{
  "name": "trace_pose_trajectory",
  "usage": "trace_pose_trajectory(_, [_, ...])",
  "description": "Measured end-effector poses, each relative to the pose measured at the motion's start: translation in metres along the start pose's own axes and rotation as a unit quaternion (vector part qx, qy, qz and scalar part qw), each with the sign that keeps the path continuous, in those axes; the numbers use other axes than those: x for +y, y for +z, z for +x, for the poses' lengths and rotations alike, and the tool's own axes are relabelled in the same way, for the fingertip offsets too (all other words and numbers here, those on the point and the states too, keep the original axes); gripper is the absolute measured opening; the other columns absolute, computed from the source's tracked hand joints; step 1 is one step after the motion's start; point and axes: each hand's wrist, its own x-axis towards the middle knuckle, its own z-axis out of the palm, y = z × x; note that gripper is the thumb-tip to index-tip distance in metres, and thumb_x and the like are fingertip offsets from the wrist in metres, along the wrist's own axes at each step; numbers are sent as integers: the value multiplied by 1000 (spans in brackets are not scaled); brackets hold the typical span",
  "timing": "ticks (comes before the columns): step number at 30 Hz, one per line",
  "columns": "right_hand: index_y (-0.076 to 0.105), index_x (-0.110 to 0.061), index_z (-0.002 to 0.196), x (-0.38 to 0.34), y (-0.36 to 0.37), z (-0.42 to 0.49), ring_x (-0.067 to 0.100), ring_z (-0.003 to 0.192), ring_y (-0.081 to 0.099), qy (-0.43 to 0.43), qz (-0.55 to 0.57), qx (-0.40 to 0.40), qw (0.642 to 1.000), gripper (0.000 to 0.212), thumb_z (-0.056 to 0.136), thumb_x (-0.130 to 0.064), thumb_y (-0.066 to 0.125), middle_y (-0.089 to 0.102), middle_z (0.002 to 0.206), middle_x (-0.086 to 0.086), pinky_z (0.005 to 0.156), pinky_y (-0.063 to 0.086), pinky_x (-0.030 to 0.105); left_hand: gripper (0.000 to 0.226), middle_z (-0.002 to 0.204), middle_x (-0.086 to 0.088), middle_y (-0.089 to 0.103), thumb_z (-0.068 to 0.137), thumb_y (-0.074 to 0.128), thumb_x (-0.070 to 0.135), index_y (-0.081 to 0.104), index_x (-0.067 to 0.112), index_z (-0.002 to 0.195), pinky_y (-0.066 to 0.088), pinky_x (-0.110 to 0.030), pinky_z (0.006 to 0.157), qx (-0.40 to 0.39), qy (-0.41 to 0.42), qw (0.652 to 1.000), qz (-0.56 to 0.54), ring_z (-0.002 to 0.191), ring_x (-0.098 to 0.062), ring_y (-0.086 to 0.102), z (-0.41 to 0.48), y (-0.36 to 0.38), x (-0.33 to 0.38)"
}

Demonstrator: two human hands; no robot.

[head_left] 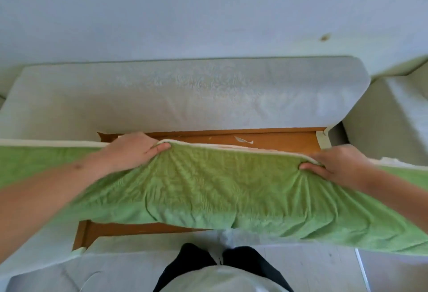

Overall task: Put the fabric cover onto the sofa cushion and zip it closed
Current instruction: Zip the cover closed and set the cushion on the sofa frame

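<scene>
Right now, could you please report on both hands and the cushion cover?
Left hand and right hand each grip the green cover at its far edge. Pale cushion edge showing beyond it; zip not visible. No obstruction seen.

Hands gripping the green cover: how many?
2. The left hand grips the far edge of the cover left of centre; the right hand grips the same edge further right. No other hand shows.

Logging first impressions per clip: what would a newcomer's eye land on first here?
The bright green textured fabric cover stretches across the middle, bunched where the left hand and right hand grip its upper edge. Behind it, a bare orange-brown wooden sofa base shows below the pale grey back cushion.
</scene>
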Motion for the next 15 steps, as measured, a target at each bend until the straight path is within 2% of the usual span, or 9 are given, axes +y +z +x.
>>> trace_pose_trajectory(2, [65, -38, 90, 16, -47, 4, 8, 67, 62, -6, -5, 100, 995, 96, 71, -82, -18, 62, 70, -16, 57, 41, 22, 87, 62, -2, 57, 76, -5, 85, 52, 21, 66, 37, -27, 52, 63, -1, 998, 14, 56, -18, 56, -3, -58, 8])
trace_pose_trajectory(4, [69, -33, 82, 31, -82, -6, 14, 63, 67, -22, 13, 179, 984, 75, 86, -77, 7, 69, 71, -13, 54, 50, 24, 80, 62, -5, 57, 79, -4, 83, 48, 24, 65, 35, -30, 53, 131, -1, 990, 51, 58, -23, 55, -19, -102, 14])
trace_pose_trajectory(6, [74, -29, 87, 37, -99, -30, 18, 59, 68, -59, 44, 193, 978, 61, 89, -69, 28, 70, 72, -11, 50, 53, 31, 71, 67, -1, 61, 87, 3, 76, 52, 28, 68, 39, -32, 55, 192, 17, 980, 56, 63, -24, 58, -50, -124, 24])
trace_pose_trajectory(9, [74, -21, 79, 18, -79, -70, 20, 51, 62, -89, 42, 194, 976, 46, 86, -56, 45, 60, 59, -7, 44, 49, 31, 62, 92, 12, 70, 96, 16, 65, 68, 31, 94, 47, -32, 62, 242, 32, 968, 55, 84, -18, 66, -96, -96, 50])
trace_pose_trajectory(10, [72, -21, 74, 7, -53, -80, 18, 49, 60, -96, 47, 191, 976, 44, 85, -55, 46, 56, 56, -7, 42, 47, 29, 65, 91, 13, 69, 96, 14, 66, 68, 31, 96, 46, -30, 61, 226, 29, 973, 49, 82, -16, 65, -104, -70, 57])
trace_pose_trajectory(11, [69, -22, 71, -6, -22, -91, 16, 49, 59, -102, 48, 169, 979, 45, 86, -56, 44, 53, 56, -8, 43, 45, 27, 73, 90, 14, 66, 92, 5, 73, 66, 31, 97, 45, -30, 61, 164, 15, 986, 34, 82, -14, 63, -112, -38, 63])
trace_pose_trajectory(13, [63, -28, 67, -25, 49, -109, 9, 51, 59, -94, 45, 65, 992, 54, 96, -58, 28, 52, 57, -13, 48, 42, 24, 93, 99, 10, 63, 75, -5, 88, 63, 32, 104, 49, -32, 72, -21, 17, 999, 31, 91, -13, 61, -114, 31, 75])
trace_pose_trajectory(14, [62, -30, 69, -33, 84, -119, 7, 54, 60, -76, 47, -15, 996, 60, 97, -60, 18, 54, 59, -16, 54, 40, 23, 86, 106, 7, 64, 73, 11, 93, 61, 33, 109, 50, -30, 78, -74, 43, 996, 29, 97, -14, 61, -117, 66, 82])
trace_pose_trajectory(15, [63, -32, 73, -40, 107, -122, 6, 58, 62, -48, 57, -101, 992, 66, 96, -64, 10, 57, 63, -17, 62, 37, 22, 70, 117, 4, 63, 79, 34, 86, 58, 33, 118, 50, -28, 84, -125, 41, 991, 14, 106, -16, 60, -117, 89, 88])
